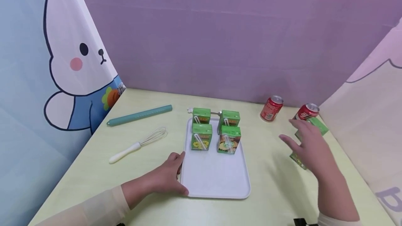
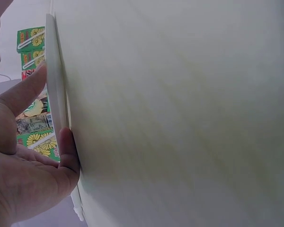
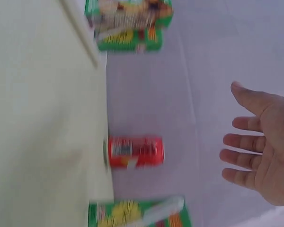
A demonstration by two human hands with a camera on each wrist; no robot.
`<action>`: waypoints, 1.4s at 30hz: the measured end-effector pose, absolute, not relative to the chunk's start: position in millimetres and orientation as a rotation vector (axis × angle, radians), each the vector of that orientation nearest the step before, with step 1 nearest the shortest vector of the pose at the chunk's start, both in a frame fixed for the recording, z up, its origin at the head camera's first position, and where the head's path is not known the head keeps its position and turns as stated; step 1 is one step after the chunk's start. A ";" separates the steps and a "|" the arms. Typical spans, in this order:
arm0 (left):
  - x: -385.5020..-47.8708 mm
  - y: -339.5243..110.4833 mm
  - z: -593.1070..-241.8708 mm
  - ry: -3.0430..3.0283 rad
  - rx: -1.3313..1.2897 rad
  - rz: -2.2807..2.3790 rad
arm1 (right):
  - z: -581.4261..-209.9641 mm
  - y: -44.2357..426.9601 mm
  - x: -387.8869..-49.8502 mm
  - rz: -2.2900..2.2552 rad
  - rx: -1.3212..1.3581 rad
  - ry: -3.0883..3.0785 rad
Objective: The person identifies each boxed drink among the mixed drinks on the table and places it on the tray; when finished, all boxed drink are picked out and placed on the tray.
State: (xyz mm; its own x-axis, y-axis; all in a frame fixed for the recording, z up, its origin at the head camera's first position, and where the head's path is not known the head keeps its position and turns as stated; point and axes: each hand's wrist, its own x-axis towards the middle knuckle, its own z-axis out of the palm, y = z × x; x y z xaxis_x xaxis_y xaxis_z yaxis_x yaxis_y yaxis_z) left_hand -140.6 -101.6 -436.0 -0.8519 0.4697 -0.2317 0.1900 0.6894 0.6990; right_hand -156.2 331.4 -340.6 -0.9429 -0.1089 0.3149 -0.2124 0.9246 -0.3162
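Note:
My left hand [image 1: 169, 175] grips the left edge of a white tray [image 1: 216, 179] near its front corner. In the left wrist view its thumb lies against the rim and a finger curls at the underside. Several green juice boxes [image 1: 228, 140] with straws stand in two columns on the tray's far half. My right hand [image 1: 309, 145] hovers at the right, fingers spread and holding nothing. Beyond and beside it are a green juice box [image 1: 318, 125] and another juice box [image 1: 298, 160], both partly hidden by the hand.
Two red cans, one [image 1: 272, 108] upright and one [image 1: 307, 111] partly covered, stand at the back right. On the left lie a teal stick [image 1: 139, 115] and a white-handled whisk [image 1: 138, 145]. Behind the tray lies a metal utensil [image 1: 216, 113], mostly hidden by boxes.

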 end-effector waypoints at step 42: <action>-141.1 -101.4 -437.4 2.505 0.510 0.993 | -400.4 427.6 -156.7 0.596 -0.251 -3.099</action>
State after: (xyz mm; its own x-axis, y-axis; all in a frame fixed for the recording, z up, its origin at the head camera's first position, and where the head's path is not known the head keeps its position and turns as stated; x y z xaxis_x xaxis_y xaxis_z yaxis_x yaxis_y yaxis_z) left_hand -141.1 -101.4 -437.4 -0.8550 0.4670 -0.2254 0.1856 0.6815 0.7079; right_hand -156.7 427.6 -400.4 -0.9871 0.1506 -0.0538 0.1598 0.9166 -0.3666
